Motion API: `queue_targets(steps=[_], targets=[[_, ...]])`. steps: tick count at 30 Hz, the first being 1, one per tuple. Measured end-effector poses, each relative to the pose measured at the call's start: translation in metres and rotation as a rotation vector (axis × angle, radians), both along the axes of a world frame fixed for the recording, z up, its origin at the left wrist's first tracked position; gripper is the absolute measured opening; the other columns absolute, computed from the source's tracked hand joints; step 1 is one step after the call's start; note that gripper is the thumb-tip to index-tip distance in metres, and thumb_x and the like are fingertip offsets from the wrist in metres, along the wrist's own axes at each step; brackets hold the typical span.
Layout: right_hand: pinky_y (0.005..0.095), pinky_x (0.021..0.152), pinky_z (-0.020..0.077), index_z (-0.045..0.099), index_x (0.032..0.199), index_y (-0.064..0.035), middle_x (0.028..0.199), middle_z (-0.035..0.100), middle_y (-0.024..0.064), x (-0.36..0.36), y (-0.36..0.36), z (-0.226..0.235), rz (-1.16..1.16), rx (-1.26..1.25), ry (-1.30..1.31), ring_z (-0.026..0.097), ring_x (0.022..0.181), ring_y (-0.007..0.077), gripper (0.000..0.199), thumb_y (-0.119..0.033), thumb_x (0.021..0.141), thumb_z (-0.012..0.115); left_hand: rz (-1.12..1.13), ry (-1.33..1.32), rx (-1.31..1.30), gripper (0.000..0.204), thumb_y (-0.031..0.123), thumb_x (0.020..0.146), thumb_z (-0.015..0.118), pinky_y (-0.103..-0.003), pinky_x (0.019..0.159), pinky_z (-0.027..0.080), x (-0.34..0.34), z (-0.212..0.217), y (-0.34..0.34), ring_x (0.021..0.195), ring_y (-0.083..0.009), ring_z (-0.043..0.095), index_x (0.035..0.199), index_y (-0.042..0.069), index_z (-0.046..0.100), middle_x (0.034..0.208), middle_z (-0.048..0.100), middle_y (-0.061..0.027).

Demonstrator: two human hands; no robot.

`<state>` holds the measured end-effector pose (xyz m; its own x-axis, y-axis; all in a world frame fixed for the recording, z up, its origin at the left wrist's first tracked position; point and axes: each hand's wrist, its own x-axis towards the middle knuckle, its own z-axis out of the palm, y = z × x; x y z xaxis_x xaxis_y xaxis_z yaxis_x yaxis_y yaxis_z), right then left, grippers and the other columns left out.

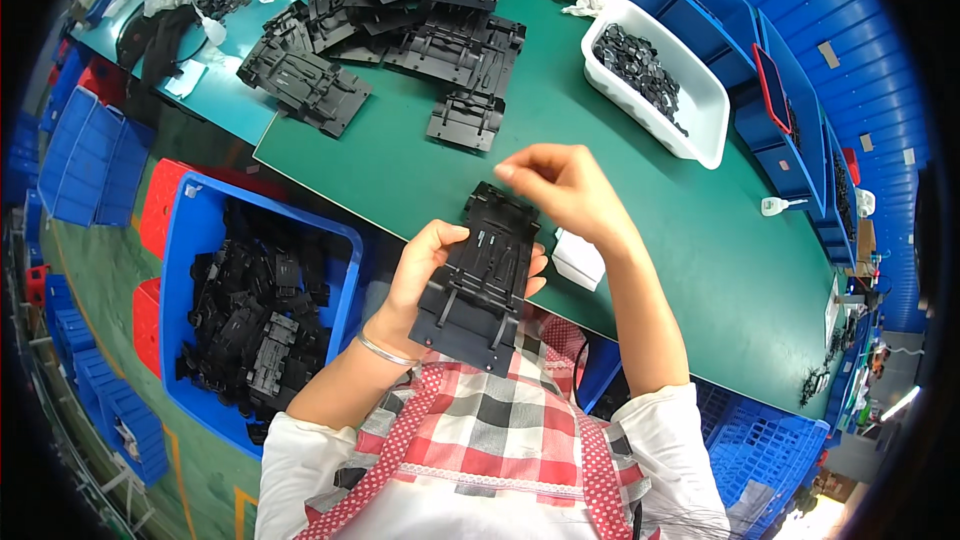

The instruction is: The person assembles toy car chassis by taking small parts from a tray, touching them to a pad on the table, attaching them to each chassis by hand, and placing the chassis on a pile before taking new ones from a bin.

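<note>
My left hand (425,270) holds a flat black plastic plate (480,280) from underneath, just above the near edge of the green table (400,170). My right hand (562,188) hovers at the plate's far end, fingers pinched together; whether a small part sits between them I cannot tell. A silver bangle circles my left wrist. A single black plate (466,120) lies on the table a little beyond my hands.
A heap of black plates (400,10) fills the far table. A white tub (660,80) of small black parts stands at the right, a small white box (578,260) under my right wrist. A blue crate (250,300) of black parts sits at my left.
</note>
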<state>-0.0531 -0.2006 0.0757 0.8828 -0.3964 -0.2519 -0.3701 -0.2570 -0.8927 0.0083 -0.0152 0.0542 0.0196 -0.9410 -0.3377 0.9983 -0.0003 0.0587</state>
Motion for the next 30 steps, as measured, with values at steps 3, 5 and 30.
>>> queue_targets(steps=[3,5,30], targets=[[0.0221,0.059,0.0407,0.068,0.091,0.0021,0.074,0.062,-0.0005,-0.008,-0.012,-0.003,-0.152,-0.044,-0.105,0.053,0.068,0.0057,0.025,-0.023,0.09,0.067,0.017,0.016,0.012,0.061,0.03,0.093,0.029,-0.044,0.102,0.047,0.001,0.0,0.001,0.113,-0.0362,0.059,0.133,-0.014,0.041,0.126,0.056,-0.027],[0.0212,0.057,0.0387,0.067,0.089,0.0009,0.073,0.059,-0.0017,-0.02,-0.018,0.004,-0.238,-0.018,-0.181,0.051,0.066,0.0044,0.023,-0.022,0.09,0.067,0.024,0.004,0.008,0.061,0.029,0.093,0.029,-0.045,0.103,0.047,0.0,0.004,0.002,0.114,-0.0364,0.059,0.133,-0.015,0.04,0.127,0.055,-0.0274],[0.0214,0.052,0.0315,0.053,0.071,-0.0043,0.062,0.052,-0.0017,-0.127,-0.047,-0.004,-0.64,-0.071,-0.203,0.043,0.056,0.0056,0.026,-0.016,0.093,0.063,0.866,-1.233,0.246,0.033,0.014,0.094,0.058,-0.037,0.094,0.048,0.33,0.042,-0.145,0.107,-0.0222,0.06,0.119,-0.008,0.057,0.118,0.063,-0.0138]])
